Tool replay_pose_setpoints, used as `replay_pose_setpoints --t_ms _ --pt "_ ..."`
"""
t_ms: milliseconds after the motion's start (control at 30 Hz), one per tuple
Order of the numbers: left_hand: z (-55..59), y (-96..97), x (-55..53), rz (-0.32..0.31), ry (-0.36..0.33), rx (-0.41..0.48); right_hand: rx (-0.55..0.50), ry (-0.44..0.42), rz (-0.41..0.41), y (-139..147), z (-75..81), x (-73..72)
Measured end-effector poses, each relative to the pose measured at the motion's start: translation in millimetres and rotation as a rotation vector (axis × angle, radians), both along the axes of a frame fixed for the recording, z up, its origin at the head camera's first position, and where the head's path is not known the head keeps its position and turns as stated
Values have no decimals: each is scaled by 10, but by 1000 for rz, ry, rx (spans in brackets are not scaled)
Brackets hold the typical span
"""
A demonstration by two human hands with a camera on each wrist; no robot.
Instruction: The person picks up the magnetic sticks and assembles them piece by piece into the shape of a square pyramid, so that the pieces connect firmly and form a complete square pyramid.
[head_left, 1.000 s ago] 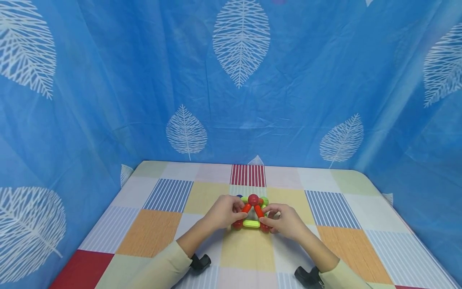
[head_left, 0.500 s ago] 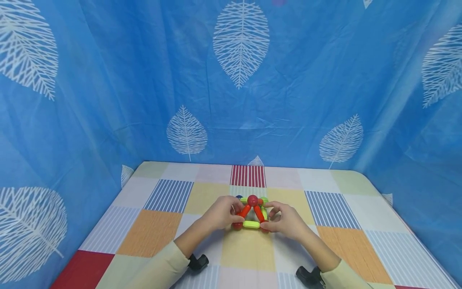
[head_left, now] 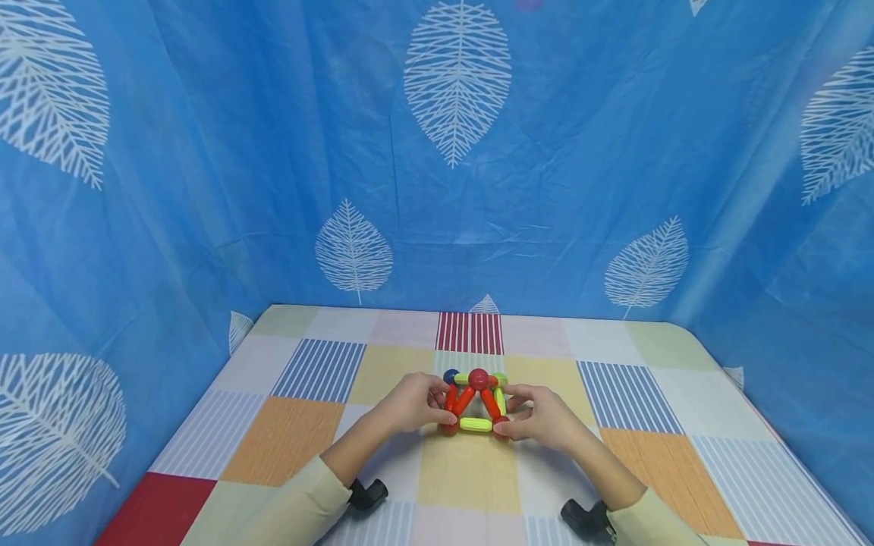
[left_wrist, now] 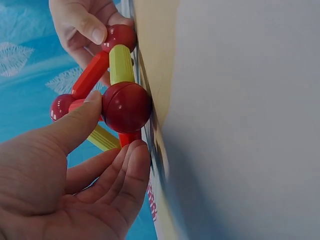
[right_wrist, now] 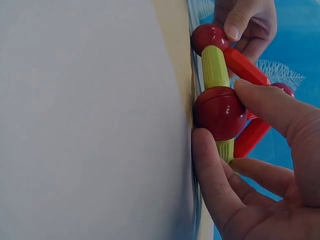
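A small pyramid of balls and rods, a ball-and-rod construction toy (head_left: 476, 425), stands on the table between both hands. Its top is a red ball (head_left: 479, 378), with two red rods sloping down to the front corners. A yellow-green rod (left_wrist: 121, 65) joins the two front red balls. At the back sit a blue ball (head_left: 451, 376) and a green ball (head_left: 501, 378). My left hand (head_left: 413, 402) pinches the left front corner, thumb beside its red ball (left_wrist: 127, 107) and fingertips at the red rod behind. My right hand (head_left: 542, 415) pinches the right front red ball (right_wrist: 220, 113) between thumb and fingers.
A patchwork-patterned cloth covers the table (head_left: 471, 485). Blue curtains (head_left: 546, 152) with white leaf prints rise behind and along both sides. Black wrist-camera mounts (head_left: 369, 494) sit under both forearms, close over the cloth.
My left hand has shifted slightly left, uncovering the blue ball and the left red rod. The right thumb has slid down from the sloping red rod to the front ball. The toy stays in place.
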State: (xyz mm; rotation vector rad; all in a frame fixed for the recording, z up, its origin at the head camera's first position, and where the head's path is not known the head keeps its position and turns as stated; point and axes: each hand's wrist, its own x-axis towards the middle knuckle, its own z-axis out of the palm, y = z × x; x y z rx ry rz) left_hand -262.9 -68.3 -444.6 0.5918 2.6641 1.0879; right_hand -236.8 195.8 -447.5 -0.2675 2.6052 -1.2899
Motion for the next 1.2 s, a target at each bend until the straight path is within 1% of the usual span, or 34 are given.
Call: replay_pose_setpoints --t_ms 100,267,367,467,633,800,967,1200 --pt "-3 5 5 -2 -3 -4 -14 -13 -5 2 -9 -1" --pt "-4 5 14 -16 -2 4 -75 -46 -8 10 -30 -9" --pt "-7 4 13 -27 -2 7 -92 -65 -11 19 -32 -12" --pt "-16 8 12 -32 -7 10 -96 -78 -12 27 -28 -10" --pt "-45 8 17 -21 -29 23 -89 -86 -17 25 -26 1" --pt "-71 -12 8 -16 -48 65 -70 -80 -27 18 -23 1" --pt "-71 -37 4 -15 -62 107 -74 -80 -28 5 -4 0" --pt "-66 -51 15 5 -82 131 -93 -82 -11 12 -14 -23"
